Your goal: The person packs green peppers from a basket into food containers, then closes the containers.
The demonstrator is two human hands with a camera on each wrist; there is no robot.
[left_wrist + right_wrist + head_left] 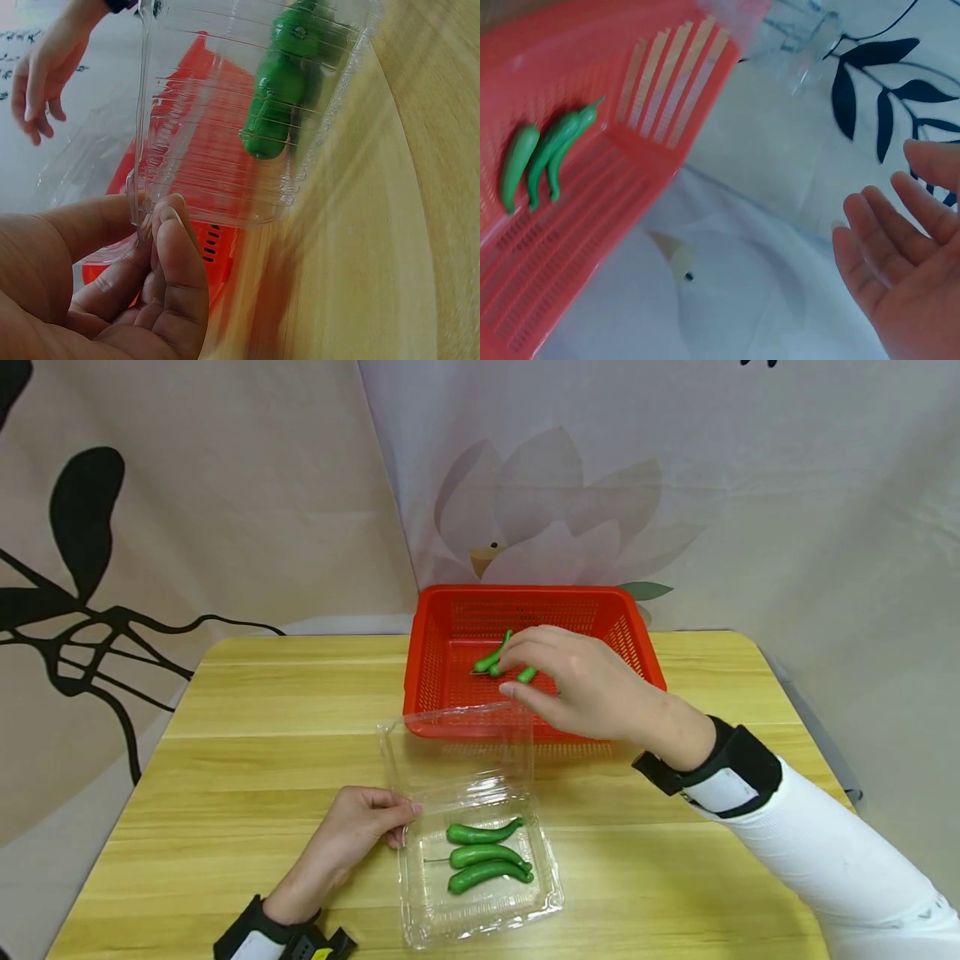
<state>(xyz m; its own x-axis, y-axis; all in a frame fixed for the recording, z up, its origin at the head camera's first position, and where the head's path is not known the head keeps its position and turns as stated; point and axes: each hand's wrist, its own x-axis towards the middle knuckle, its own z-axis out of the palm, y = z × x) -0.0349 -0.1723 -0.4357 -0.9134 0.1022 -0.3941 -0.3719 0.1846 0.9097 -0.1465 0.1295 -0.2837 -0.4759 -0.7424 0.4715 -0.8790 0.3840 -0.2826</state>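
Presently, head view: clear hinged container [431, 908] open at the near side of the desk [262, 718], long axis front to back, slightly askew; whether flat or a little raised, hard to tell. Lid [461, 764] toward the red basket [643, 639], overlapping its near rim in view. Inside the base, three green peppers [486, 855], side by side, long axes crosswise: blunt ends left, narrow ends right. Left hand [365, 822] pinching the container's left edge near the hinge. Right hand [573, 685] above the basket, fingers loosely bent, nothing held. Partly behind it, basket peppers [489, 660], one slanting, narrow end away and rightward.

Left wrist view: thumb and fingers tight on the container's edge; green peppers nearly end-on through the clear wall, in a row. Beyond, right hand with fingers drooping.

Right wrist view: three basket peppers close together, long axes roughly parallel, steep in frame. Right hand lower right, released, fingers gently curved. Behind, leaf-printed cloth [780, 142].
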